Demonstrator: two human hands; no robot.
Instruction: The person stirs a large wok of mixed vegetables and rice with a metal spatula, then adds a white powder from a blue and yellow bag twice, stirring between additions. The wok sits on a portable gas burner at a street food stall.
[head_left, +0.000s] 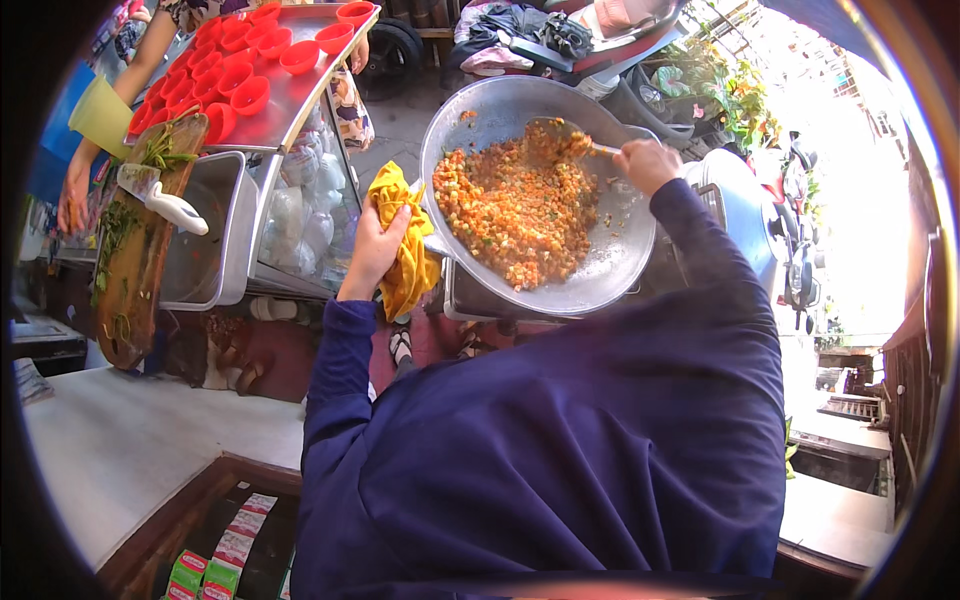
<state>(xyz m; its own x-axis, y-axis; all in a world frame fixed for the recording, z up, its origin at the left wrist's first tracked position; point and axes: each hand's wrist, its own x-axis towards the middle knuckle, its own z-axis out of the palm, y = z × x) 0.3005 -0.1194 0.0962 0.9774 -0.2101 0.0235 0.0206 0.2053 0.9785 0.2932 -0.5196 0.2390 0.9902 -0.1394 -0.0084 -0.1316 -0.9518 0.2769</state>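
A large metal wok (619, 259) stands in front of me on a stove (459, 296). Inside it lies a heap of diced orange and pale food (517, 214) with green bits. My right hand (651, 169) grips the handle of a metal ladle (551, 142), whose bowl rests in the far part of the food with some of it on top. At the wok's left side, my left hand (380, 244) holds a bunched yellow cloth (409, 281) against the wok's handle (435, 244). The cloth partly hides that handle.
At the left, a wooden chopping board (135, 277) with a white-handled knife (174, 208) and green stems lies across a deep metal pan (241, 225). Behind it, a metal tray (315, 112) carries several red bowls (250, 95). Another person's hand (73, 199) hangs by the board. A big lidded pot (739, 195) stands right.
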